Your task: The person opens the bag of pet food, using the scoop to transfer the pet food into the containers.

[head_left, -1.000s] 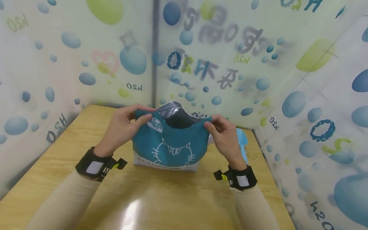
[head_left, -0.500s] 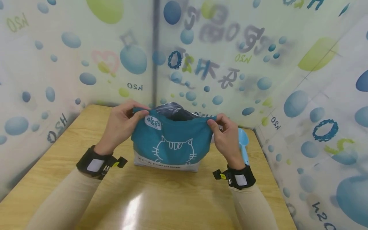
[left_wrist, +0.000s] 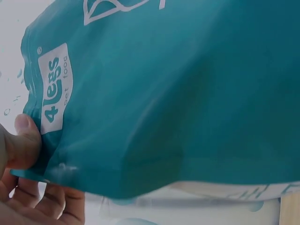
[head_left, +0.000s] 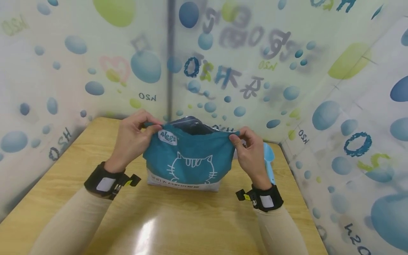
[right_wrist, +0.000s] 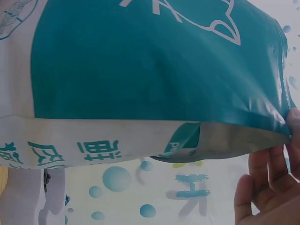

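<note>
A teal pet food bag [head_left: 197, 148] with a white base stands upright on the wooden table, its printed cat facing me. My left hand [head_left: 134, 140] pinches the bag's top left corner between thumb and fingers, beside the "4Legs" label [left_wrist: 56, 89]. At the opposite corner, my right hand [head_left: 251, 154] pinches the top edge the same way. Between the hands the bag's mouth gapes narrowly, showing silvery lining [head_left: 188, 122] at the back. What lies inside the bag is hidden from view. The right wrist view shows the bag's side [right_wrist: 93, 140] and my right fingertips at its corner.
A light blue scoop [head_left: 269, 156] lies on the wooden table [head_left: 178, 219] just right of my right hand. Behind the bag, a white container [right_wrist: 23, 197] with dark bits [right_wrist: 47, 180] is mostly hidden. Patterned walls stand at the back and both sides.
My hands have drawn slightly apart, stretching the bag's top edge sideways. The front rim is straighter and the mouth narrower than a second ago. The scoop has stayed put.
</note>
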Tool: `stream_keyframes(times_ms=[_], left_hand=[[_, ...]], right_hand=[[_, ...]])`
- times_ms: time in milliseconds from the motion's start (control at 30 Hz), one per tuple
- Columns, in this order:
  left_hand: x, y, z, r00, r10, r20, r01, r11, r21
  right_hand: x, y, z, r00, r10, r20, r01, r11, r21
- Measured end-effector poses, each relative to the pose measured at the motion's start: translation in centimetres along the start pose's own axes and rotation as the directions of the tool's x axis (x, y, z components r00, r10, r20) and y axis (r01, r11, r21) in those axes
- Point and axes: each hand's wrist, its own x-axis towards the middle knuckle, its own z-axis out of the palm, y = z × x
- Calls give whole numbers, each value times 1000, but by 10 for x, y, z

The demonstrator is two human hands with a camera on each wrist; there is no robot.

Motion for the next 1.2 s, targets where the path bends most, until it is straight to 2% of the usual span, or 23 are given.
stream_keyframes(times_ms=[300, 467, 567, 667, 833, 967, 1200], left_hand=[[1, 5, -4, 997, -13, 81, 11, 999, 30], [1, 8, -4, 992, 29, 123, -37, 997, 64], [2, 10, -3, 986, 57, 157, -71, 994, 88], [3, 13, -1, 982, 51, 180, -70, 993, 98], [4, 14, 3, 989, 12, 147, -26, 995, 93], [4, 13, 7, 994, 32, 101, -38, 997, 60], [4, 10, 12, 997, 52, 58, -54, 998, 42]], right_hand=[[0, -3, 1, 997, 9, 75, -12, 999, 43], [1, -2, 3, 989, 38, 144, -54, 993, 107], [2, -1, 5, 985, 56, 161, -73, 992, 102], [3, 2, 7, 987, 60, 152, -74, 994, 83], [3, 2, 10, 991, 60, 122, -69, 995, 71], [3, 0, 12, 994, 52, 93, -60, 995, 84], [2, -2, 14, 999, 21, 31, -24, 994, 105]])
